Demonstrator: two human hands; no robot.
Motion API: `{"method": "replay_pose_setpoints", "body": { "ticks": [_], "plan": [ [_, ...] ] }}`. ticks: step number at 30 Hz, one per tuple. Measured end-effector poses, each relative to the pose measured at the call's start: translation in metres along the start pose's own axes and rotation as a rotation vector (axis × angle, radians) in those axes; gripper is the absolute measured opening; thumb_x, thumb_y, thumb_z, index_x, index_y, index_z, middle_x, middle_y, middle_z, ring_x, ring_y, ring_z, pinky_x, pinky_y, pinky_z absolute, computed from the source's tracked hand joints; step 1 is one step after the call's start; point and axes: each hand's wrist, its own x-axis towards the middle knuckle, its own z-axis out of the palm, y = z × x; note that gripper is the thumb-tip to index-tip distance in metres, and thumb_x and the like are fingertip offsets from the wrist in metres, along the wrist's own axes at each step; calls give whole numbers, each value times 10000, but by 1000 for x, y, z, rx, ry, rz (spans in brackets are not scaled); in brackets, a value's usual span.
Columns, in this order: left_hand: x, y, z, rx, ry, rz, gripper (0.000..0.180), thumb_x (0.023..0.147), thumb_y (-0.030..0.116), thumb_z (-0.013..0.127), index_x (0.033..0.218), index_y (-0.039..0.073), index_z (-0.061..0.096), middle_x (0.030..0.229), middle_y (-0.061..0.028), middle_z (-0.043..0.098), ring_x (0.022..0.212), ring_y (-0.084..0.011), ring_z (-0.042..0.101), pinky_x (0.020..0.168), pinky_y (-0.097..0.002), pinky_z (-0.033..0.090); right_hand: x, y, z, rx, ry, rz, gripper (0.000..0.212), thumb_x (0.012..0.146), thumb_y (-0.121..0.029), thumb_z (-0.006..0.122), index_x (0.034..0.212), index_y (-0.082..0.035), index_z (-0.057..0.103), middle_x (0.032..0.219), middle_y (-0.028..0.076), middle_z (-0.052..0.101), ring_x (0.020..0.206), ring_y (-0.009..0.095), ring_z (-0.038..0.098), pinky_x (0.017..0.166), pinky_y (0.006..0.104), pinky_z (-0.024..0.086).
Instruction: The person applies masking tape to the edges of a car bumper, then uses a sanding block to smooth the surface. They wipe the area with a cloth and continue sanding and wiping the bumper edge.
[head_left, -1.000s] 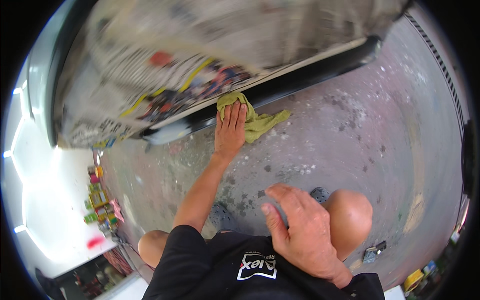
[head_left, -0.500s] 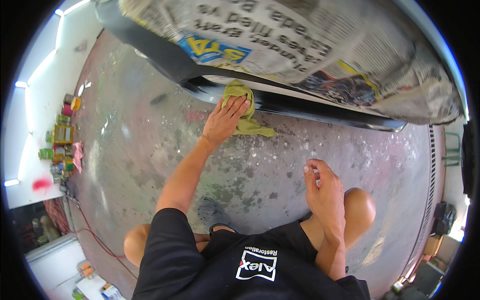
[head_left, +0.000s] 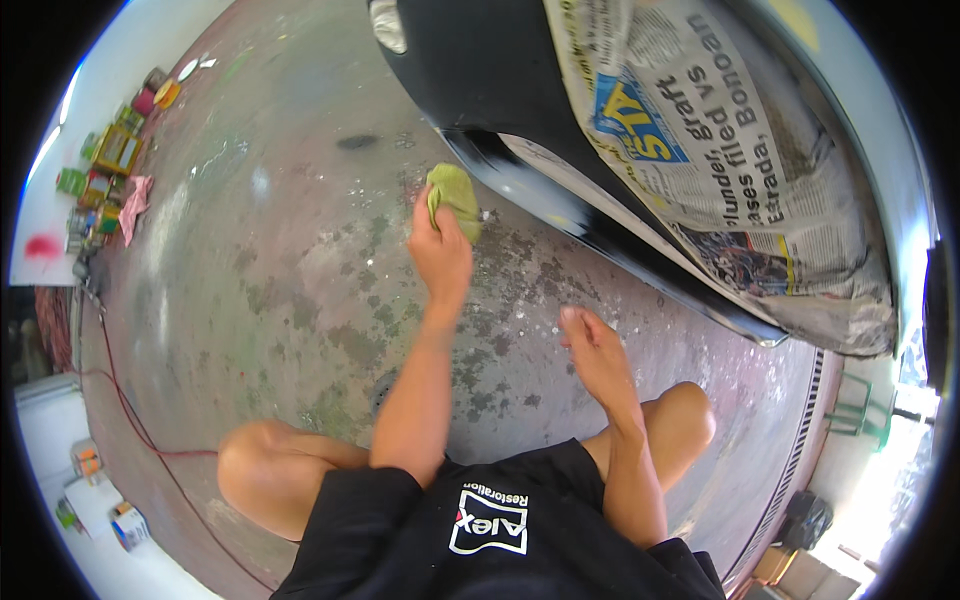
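Note:
A folded yellow-green cloth (head_left: 456, 200) is gripped in my left hand (head_left: 442, 260), with the fingers closed around it. It is just off the lower edge of a glossy black car bumper (head_left: 530, 190), apart from it or barely touching; I cannot tell which. Above the bumper, sheets of newspaper (head_left: 730, 150) cover the bodywork. My right hand (head_left: 598, 355) hovers over the floor in front of my right knee, empty, its fingers loosely bent and the thumb apart.
Paint-stained concrete floor (head_left: 300, 330) lies around me. Several cans (head_left: 115, 150) and a pink rag (head_left: 134, 208) line the left wall. A red hose (head_left: 130, 410) runs across the floor at left. To the right are a drain grate (head_left: 800, 440) and a green metal frame (head_left: 855, 410).
My left hand has drawn the cloth back from the bumper's face toward its lower edge, and the cloth is now bunched up. The view has turned, so the bumper slants more steeply.

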Motion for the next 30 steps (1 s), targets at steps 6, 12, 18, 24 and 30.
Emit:
{"method": "replay_pose_setpoints", "body": {
  "ticks": [6,12,18,24,30],
  "plan": [
    [-66,24,-12,-844,-113,-877,522,1101,350,604,1476,-11,560,1301,-168,658,1201,-235,656,979,-434,575,42,-42,67,1044,-305,180,719,1117,-550,541,1577,-2,464,1500,151,611,1316,269,630,1103,388,501],
    [-83,-7,-27,-53,-250,-519,603,1037,414,701,1452,-10,596,1342,-196,677,1255,-301,666,1055,-427,550,44,-36,104,736,-118,211,785,1114,-634,472,1555,15,505,1562,211,554,1457,320,530,1193,415,434],
    [-37,21,-35,-571,-305,-730,440,1066,288,636,1399,0,650,1297,-172,719,1108,-254,741,878,-387,637,20,-93,47,-71,-61,-73,840,1065,-649,560,1596,-3,483,1614,258,501,1375,338,566,1120,427,459],
    [43,33,17,330,-231,190,450,990,216,690,1388,7,681,1350,-194,678,1126,-352,695,932,-460,601,-5,-85,-38,-375,-25,-28,724,1012,-537,722,1496,-11,608,1431,212,680,1225,301,694,972,400,556],
    [18,15,59,637,-463,427,599,936,193,737,1492,24,595,1532,-214,496,1366,-441,517,1040,-501,545,-35,-80,-47,-301,-13,119,671,1008,-530,705,1434,-13,664,1361,232,714,1153,378,727,969,445,571]
  ]
}}
